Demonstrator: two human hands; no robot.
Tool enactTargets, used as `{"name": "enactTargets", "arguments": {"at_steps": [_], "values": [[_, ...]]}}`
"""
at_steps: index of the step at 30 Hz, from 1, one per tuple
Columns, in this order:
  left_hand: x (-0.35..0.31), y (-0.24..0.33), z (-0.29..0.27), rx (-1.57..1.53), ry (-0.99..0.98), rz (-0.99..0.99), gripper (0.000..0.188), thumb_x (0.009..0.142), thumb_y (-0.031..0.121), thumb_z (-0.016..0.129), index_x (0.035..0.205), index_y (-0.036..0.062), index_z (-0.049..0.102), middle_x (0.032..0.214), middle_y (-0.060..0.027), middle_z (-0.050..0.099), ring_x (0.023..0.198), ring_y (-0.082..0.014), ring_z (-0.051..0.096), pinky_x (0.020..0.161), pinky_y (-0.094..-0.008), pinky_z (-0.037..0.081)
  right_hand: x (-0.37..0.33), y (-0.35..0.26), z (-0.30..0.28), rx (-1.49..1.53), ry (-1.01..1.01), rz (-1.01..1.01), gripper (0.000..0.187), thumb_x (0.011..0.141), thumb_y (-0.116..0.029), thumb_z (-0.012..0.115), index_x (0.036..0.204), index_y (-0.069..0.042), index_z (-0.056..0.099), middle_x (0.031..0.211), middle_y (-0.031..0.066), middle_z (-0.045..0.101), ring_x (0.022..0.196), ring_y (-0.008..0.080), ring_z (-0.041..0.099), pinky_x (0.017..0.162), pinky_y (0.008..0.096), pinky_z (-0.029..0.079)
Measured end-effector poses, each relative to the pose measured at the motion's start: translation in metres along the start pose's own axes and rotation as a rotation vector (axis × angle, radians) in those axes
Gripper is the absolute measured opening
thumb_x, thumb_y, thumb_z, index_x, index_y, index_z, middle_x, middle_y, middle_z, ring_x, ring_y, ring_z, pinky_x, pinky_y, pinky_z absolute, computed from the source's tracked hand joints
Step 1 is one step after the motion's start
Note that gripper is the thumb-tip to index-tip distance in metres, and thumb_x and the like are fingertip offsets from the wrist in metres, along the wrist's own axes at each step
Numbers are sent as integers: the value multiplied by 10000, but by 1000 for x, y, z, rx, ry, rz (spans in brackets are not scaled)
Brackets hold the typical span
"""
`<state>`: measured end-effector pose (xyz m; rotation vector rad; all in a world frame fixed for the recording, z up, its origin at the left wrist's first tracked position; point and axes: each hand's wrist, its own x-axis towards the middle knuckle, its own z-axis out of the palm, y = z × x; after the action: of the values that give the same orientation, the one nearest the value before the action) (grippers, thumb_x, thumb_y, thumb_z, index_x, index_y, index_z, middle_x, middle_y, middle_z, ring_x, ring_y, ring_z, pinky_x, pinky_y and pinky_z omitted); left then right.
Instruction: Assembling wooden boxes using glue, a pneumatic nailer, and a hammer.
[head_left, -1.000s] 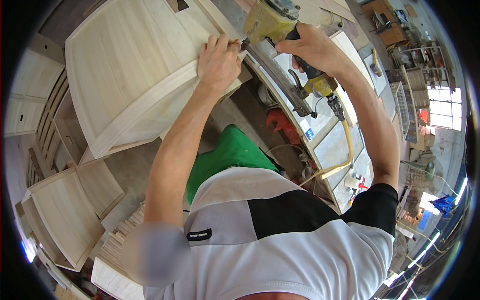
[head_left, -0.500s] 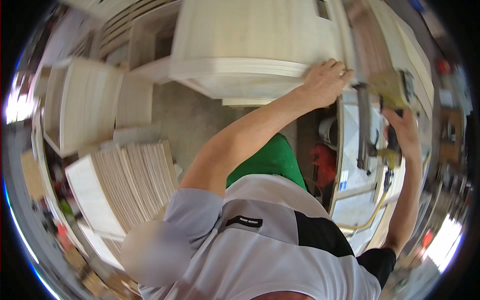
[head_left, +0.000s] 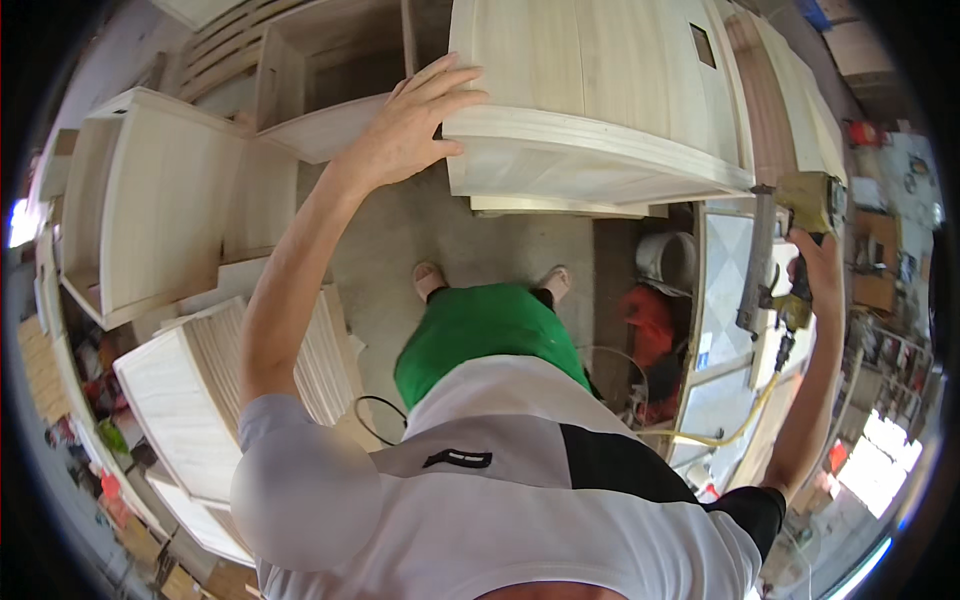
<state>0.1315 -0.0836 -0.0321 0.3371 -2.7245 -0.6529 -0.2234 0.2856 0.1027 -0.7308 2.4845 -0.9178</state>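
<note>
A pale wooden cabinet box [head_left: 600, 70] lies across the front, with a small rectangular cutout near its far right corner. At the box's left corner is my left hand [head_left: 405, 125], fingers spread, their tips on or just at its edge. My right hand [head_left: 822, 262] is wrapped round the handle of an air nail gun [head_left: 808, 200] on the right. The gun's nose is beside the box's near right corner; whether they touch I cannot tell. A yellow air hose [head_left: 745, 432] runs from the gun's lower end.
Open wooden boxes [head_left: 165, 190] stand at the left, above a stack of wooden panels [head_left: 215, 360]. On the right are a worktop with pale sheets [head_left: 725, 270], a white bucket [head_left: 665, 262] and a red bag [head_left: 648, 325]. Concrete floor [head_left: 370, 240] shows between.
My left hand has gone from the box's near right corner to its left corner, and its fingers have spread. My right hand still holds the nail gun. The whole view has shifted.
</note>
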Motion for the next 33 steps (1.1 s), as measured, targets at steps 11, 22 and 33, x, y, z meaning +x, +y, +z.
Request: {"name": "enactTargets", "arguments": {"at_steps": [11, 22, 33], "values": [[5, -26, 3, -205, -10, 144, 592, 700, 89, 717, 1259, 140, 526, 1334, 28, 474, 1352, -193, 271, 1116, -386, 244, -59, -133, 87, -118, -52, 98, 234, 849, -225, 602, 923, -4, 606, 610, 18, 546, 469, 82, 507, 438, 242, 404], [-1, -30, 11, -220, 65, 187, 489, 692, 85, 709, 1164, 47, 583, 1310, -5, 492, 1329, -197, 306, 1096, -376, 261, -71, -239, 200, -104, -351, -94, 288, 820, -222, 632, 871, 52, 560, 591, 60, 561, 505, 116, 562, 472, 264, 437], [-2, -31, 13, -194, 109, 214, 451, 716, 82, 701, 1151, 27, 595, 1249, -11, 516, 1313, -190, 329, 1063, -380, 304, -71, -247, 224, -151, -399, -117, 305, 815, -205, 627, 903, 73, 541, 628, 86, 575, 501, 131, 571, 472, 272, 450]]}}
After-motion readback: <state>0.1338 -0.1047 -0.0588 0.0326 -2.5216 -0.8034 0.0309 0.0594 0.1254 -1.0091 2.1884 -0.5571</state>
